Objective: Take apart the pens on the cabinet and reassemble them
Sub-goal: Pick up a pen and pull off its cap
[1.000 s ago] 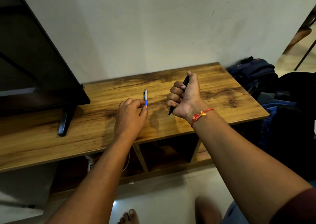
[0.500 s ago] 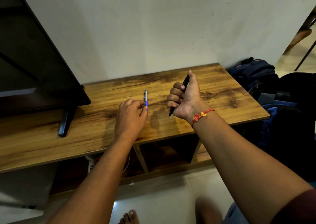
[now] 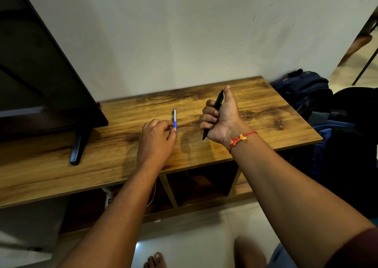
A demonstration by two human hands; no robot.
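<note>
The left hand (image 3: 156,143) rests on the counter (image 3: 266,112), fingers curled, fingertips pinching the near end of the blue pen (image 3: 174,119). It should lift that pen clear before twisting. Further back, the right hand (image 3: 219,116) is fisted around the upright black pen (image 3: 217,104), thumb along its top.
</note>
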